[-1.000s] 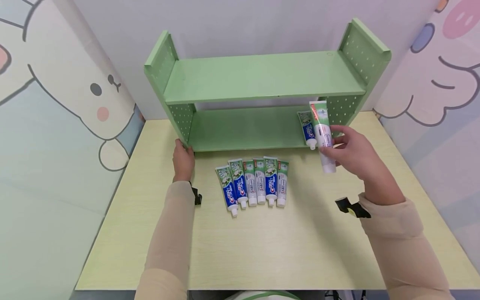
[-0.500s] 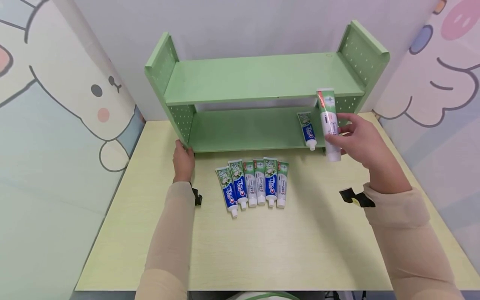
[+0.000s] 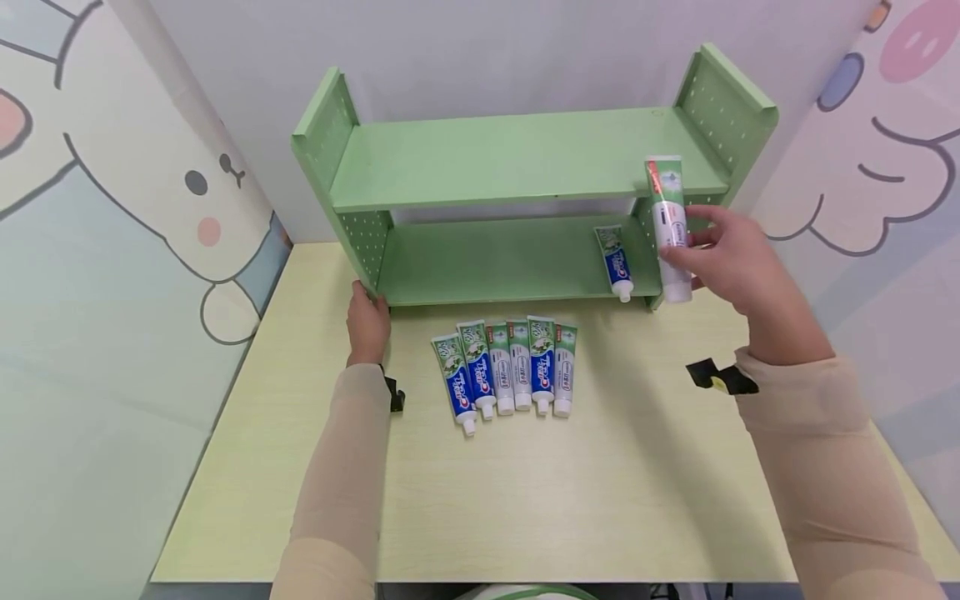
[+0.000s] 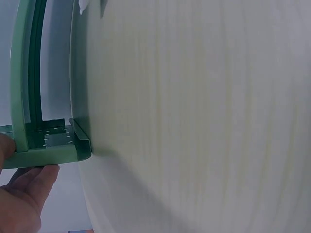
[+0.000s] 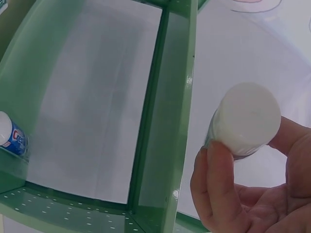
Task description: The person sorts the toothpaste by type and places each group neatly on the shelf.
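My right hand [image 3: 731, 254] pinches a white and green toothpaste tube [image 3: 670, 225] around its middle, cap down, in front of the right end of the green shelf [image 3: 510, 162]. In the right wrist view the tube's white cap [image 5: 249, 116] faces the camera, beside the upper board's edge. My left hand [image 3: 367, 325] grips the shelf's lower left corner. In the left wrist view the thumb and fingers [image 4: 41, 187] lie on either side of the green side panel. A blue and green toothpaste tube [image 3: 615, 262] lies on the lower board, near its right end.
Several toothpaste tubes [image 3: 517, 367], some blue and some white, lie in a row on the pale wooden table [image 3: 570, 500] before the shelf. Perforated side panels [image 3: 723, 125] rise at both ends of the shelf. Walls with cartoon drawings [image 3: 135, 167] stand around the table.
My right hand has raised the toothpaste tube up and to the right, from the lower board's height to overlapping the upper board's front edge. The left hand keeps its place on the shelf.
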Demonstrator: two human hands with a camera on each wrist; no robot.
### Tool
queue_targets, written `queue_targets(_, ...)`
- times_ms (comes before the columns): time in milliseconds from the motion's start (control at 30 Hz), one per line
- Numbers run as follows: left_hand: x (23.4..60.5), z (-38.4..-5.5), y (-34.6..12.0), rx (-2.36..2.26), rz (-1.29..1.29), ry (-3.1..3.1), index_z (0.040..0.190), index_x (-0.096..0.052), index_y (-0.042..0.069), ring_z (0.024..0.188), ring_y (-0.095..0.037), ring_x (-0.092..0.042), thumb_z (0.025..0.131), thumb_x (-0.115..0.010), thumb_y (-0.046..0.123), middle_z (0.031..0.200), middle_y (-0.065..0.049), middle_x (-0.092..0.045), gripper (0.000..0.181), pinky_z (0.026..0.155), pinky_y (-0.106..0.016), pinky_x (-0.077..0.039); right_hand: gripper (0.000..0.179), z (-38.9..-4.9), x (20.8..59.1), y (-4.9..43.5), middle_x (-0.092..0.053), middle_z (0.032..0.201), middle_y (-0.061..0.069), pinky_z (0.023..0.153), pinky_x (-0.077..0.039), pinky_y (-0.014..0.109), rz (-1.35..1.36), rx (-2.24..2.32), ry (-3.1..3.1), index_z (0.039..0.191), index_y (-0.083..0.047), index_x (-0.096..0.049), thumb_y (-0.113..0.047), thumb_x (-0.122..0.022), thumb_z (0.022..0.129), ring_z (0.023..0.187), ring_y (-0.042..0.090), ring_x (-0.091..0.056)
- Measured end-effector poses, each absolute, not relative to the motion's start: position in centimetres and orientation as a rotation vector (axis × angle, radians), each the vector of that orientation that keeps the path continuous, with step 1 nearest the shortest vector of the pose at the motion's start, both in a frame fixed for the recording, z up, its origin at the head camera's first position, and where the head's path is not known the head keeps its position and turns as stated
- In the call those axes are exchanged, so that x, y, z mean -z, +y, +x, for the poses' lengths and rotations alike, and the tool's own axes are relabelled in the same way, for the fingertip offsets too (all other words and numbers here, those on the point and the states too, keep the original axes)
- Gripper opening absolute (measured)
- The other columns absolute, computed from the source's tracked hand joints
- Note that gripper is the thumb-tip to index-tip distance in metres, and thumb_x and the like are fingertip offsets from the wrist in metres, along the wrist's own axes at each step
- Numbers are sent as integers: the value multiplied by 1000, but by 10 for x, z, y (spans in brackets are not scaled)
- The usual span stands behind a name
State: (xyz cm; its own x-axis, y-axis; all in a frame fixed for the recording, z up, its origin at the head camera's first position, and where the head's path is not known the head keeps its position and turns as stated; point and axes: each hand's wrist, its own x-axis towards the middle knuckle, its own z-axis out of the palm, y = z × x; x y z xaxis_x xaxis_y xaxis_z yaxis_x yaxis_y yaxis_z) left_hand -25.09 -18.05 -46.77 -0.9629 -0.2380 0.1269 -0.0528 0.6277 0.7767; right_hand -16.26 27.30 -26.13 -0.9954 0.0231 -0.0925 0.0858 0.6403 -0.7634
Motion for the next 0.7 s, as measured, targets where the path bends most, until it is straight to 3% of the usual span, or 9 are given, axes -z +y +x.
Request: queue_targets(700,464,-248,-179,1272,261,-2644,139,-32,1,117,-38,-52,105,-42,16,131,-24,-50,38,91,-49,-45,75,-184,242,278,-46,130,29,63,-54,27,156,1305,2769,154,-1,-19,-22,-63,96,72,15,-63)
